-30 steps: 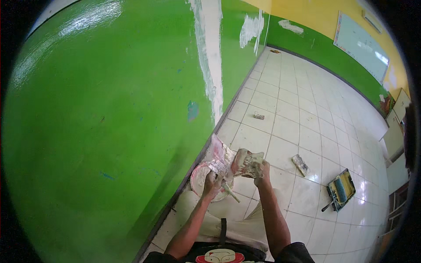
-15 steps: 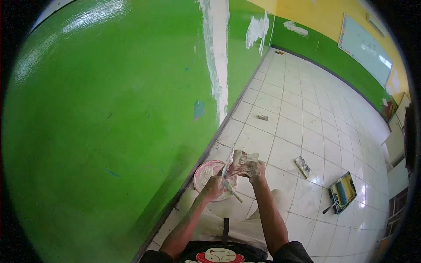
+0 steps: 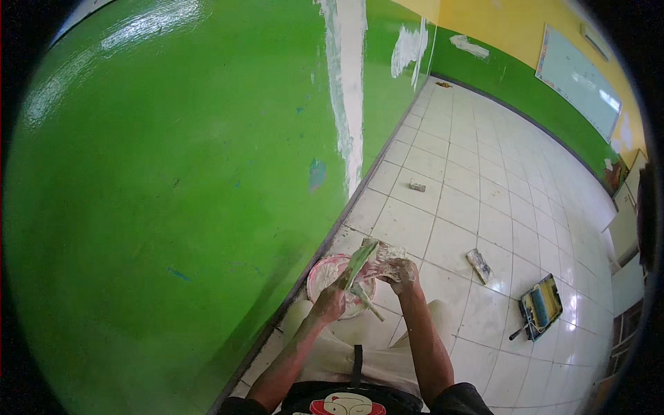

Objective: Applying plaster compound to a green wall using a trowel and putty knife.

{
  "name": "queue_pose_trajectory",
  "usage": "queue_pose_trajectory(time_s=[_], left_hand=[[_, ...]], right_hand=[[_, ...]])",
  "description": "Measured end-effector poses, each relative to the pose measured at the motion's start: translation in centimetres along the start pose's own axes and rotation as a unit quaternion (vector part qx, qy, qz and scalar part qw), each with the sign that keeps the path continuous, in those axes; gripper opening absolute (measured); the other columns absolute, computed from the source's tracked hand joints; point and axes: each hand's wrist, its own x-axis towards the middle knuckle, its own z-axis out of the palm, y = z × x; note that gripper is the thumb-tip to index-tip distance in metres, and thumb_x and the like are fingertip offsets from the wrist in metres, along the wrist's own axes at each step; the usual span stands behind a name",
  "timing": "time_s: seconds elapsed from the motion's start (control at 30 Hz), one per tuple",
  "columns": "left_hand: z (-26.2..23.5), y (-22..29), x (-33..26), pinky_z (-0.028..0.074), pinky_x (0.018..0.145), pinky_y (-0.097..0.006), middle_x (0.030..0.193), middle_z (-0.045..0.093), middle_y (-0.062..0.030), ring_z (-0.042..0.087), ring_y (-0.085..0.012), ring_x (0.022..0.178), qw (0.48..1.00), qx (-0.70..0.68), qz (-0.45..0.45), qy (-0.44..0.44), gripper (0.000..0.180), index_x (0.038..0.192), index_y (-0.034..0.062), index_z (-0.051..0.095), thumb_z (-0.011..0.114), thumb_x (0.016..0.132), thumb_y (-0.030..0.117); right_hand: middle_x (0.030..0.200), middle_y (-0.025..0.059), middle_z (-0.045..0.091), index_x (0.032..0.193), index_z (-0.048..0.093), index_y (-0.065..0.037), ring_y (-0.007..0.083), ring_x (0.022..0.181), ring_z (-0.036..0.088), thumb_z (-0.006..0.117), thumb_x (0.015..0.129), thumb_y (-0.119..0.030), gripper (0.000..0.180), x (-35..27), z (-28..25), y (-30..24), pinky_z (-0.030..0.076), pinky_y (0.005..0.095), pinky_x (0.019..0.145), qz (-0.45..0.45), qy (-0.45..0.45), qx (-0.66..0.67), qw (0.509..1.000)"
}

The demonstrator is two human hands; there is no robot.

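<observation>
My left hand (image 3: 330,303) is closed on a putty knife, its broad blade (image 3: 360,263) tilted up and reflecting green. My right hand (image 3: 407,278) grips a flat, putty-smeared plate (image 3: 384,254), which sits close against the far side of the blade. Whether blade and plate touch is hard to tell. Below both hands a round tub (image 3: 310,282) with a pinkish rim stands on the floor, holding whitish putty. A pale tool handle (image 3: 370,304) sticks out over the tub's near right rim; its other end is hidden.
The green wall (image 3: 173,207) on the left carries a long white putty strip (image 3: 351,90). On the tiled floor lie a putty-stained block (image 3: 478,266), a smaller block (image 3: 416,186) and a paint tray (image 3: 541,308) with a roller. A whiteboard (image 3: 579,83) hangs on the far wall.
The putty knife in my left hand has turned, so its blade now shows its broad face instead of its white-smeared edge. The plate in my right hand has shifted slightly.
</observation>
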Motion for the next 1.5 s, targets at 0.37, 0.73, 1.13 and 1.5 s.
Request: queue_pose_trajectory(time_s=[0.37, 0.73, 1.13, 1.5], left_hand=[[-1.5, -2.7, -0.1, 0.035, 0.105, -0.041, 0.143, 0.033, -0.0209, 0.037, -0.0363, 0.130, 0.999, 0.006, 0.051, -0.007, 0.071, 0.143, 0.0082, 0.026, 0.052, 0.078, -0.002], [-1.7, -3.7, -2.3, 0.039, 0.102, -0.042, 0.138, 0.041, -0.0189, 0.045, -0.0360, 0.124, 0.994, 0.089, 0.066, -0.006, 0.055, 0.138, 0.0069, 0.036, 0.047, 0.084, 0.003], [-3.8, 0.4, 0.6, 0.058, 0.076, -0.043, 0.102, 0.063, -0.0114, 0.065, -0.0247, 0.091, 0.684, -0.683, -0.233, 0.103, 0.036, 0.114, 0.0008, 0.050, 0.061, 0.082, 0.009], [-5.1, 3.2, 0.2, 0.056, 0.072, -0.031, 0.099, 0.063, -0.0100, 0.064, -0.0188, 0.086, 0.746, -0.622, -0.220, 0.092, 0.033, 0.110, 0.0006, 0.054, 0.060, 0.078, 0.006]], right_hand=[[0.091, 0.0147, 0.065, 0.100, 0.059, 0.003, 0.0283, 0.075, 0.064, 0.052, 0.086, -0.016, 0.025, -1.2, 1.0, -3.6, 0.055, 0.0437, 0.065, 0.141, 0.030, 0.189, 0.971], [0.085, 0.0086, 0.064, 0.090, 0.061, -0.004, 0.0200, 0.068, 0.062, 0.059, 0.080, -0.010, 0.013, -0.9, 2.3, -9.7, 0.054, 0.0352, 0.057, 0.106, 0.019, 0.215, 0.971], [0.090, 0.0165, 0.066, 0.100, 0.057, 0.002, 0.0242, 0.074, 0.066, 0.046, 0.087, -0.018, 0.027, -1.7, 0.4, -8.5, 0.056, 0.0385, 0.062, 0.156, -0.082, 0.132, 0.975], [0.078, 0.0106, 0.064, 0.091, 0.059, 0.000, 0.0231, 0.059, 0.063, 0.051, 0.085, -0.022, 0.024, 1.6, -3.5, -7.9, 0.052, 0.0335, 0.044, -0.132, -0.082, -0.226, 0.962]])
